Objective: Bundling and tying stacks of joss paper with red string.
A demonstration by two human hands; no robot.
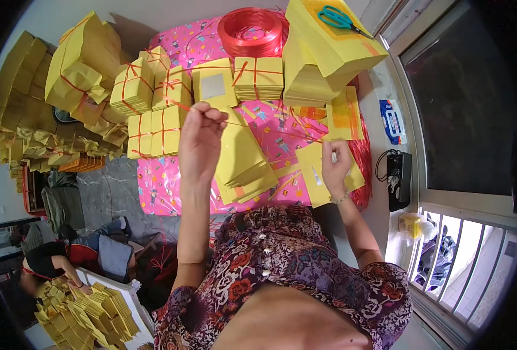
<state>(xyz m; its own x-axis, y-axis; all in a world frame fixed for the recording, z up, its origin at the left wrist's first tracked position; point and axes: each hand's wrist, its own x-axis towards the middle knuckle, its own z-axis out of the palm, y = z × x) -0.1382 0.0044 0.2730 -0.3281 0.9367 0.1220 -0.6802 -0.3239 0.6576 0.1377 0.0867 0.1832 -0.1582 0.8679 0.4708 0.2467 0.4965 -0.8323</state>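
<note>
A thin red plastic string [273, 130] runs between my two hands, above the table. The fingers of my left hand [202, 137] pinch it on the left, near the tied bundles. On the right, my right hand [335, 165] is closed on the other part of the string, over a yellow paper piece [310, 166] with a small pale patch. Between the hands, a loose stack of yellow paper envelopes [244, 160] lies slanted on the pink table cover [206, 195]. Several yellow bundles [259, 76] tied crosswise with red string stand behind and left of my left hand.
At the back sits a big roll of red string [230, 36]. Teal-handled scissors [335, 17] rest on a tall yellow stack [305, 64] at the back right. A black box [398, 181] stands by the window. Yellow piles [25, 99] fill the left; another person [51, 256] handles yellow paper at lower left.
</note>
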